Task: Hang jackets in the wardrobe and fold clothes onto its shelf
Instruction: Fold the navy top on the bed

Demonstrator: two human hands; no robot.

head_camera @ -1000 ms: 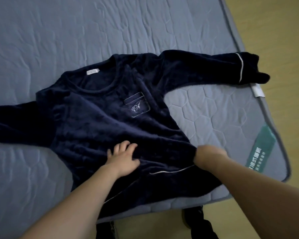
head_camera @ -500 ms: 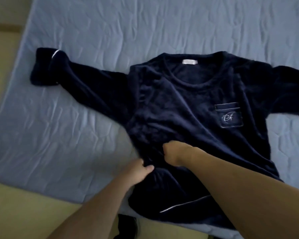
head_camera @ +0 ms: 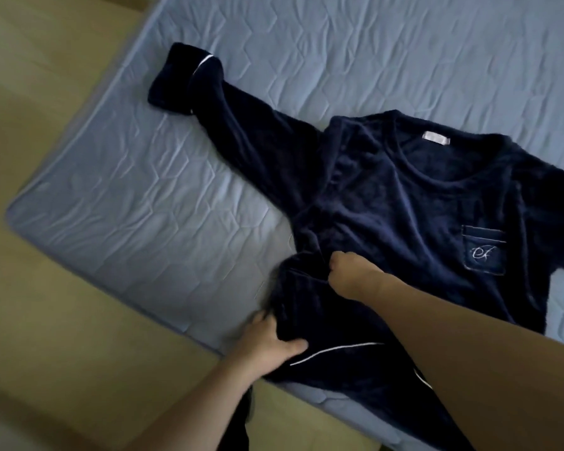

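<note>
Navy top (head_camera: pixel 404 203) in both hands' fingers (head_camera: pixel 336 258)

The light is dim and soft, with a cool cast and no glare. The quilted blue mattress pad (head_camera: pixel 150 196) reads brightest, its creases catching faint highlights. The navy fleece top (head_camera: pixel 404 203) swallows detail into near black. Motion blur smears the left hand (head_camera: pixel 267 340) and the lower left floor (head_camera: pixel 46 320). Wide-angle bending skews the edges.

My pajama top (head_camera: pixel 388 206) is plush, matt navy fleece; the quilted mattress pad (head_camera: pixel 144 206) is smooth, wrinkled blue cloth.
</note>
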